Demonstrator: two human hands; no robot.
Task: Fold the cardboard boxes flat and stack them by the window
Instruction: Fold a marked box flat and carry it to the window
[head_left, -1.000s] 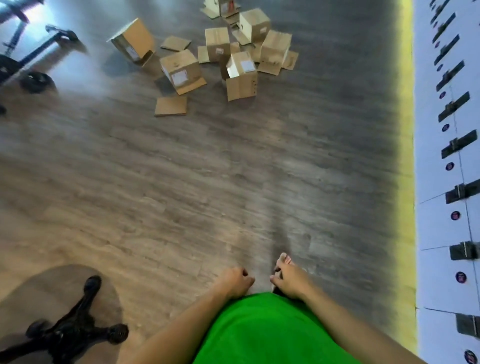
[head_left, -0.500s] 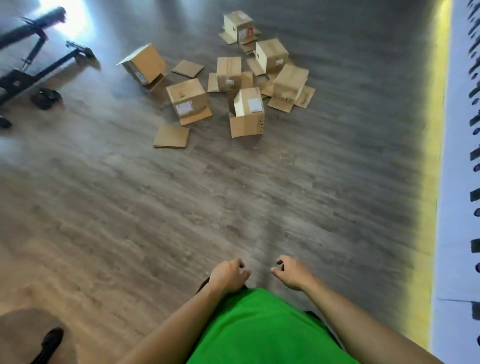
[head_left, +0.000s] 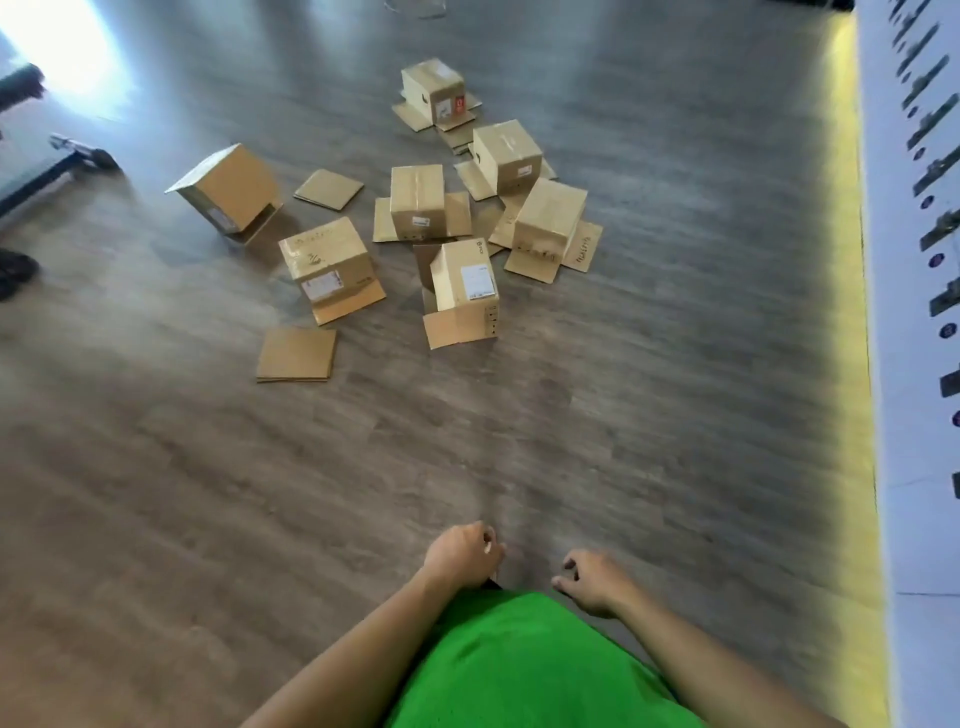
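Several brown cardboard boxes lie scattered on the wooden floor ahead. The nearest box (head_left: 464, 291) has a white label and open flaps. Left of it sits a taped box (head_left: 327, 265), and a tilted box (head_left: 228, 192) lies further left. Others stand behind: one (head_left: 418, 200), one (head_left: 550, 215), one (head_left: 506, 156) and the farthest box (head_left: 434, 93). Two flattened pieces lie apart, one (head_left: 297, 354) near me and one (head_left: 328, 188) further back. My left hand (head_left: 462, 553) and right hand (head_left: 597, 582) hang in front of my green shirt, fingers loosely curled, holding nothing, well short of the boxes.
A white wall panel (head_left: 914, 312) with dark brackets runs along the right, with a yellow strip of light at its foot. Black metal equipment legs (head_left: 52, 166) stand at the far left. Bright window glare falls on the floor at the top left.
The view has moved forward, so the boxes sit nearer and lower in the frame. The black chair base at the bottom left has dropped out of sight. Both hands stay low and hold nothing.
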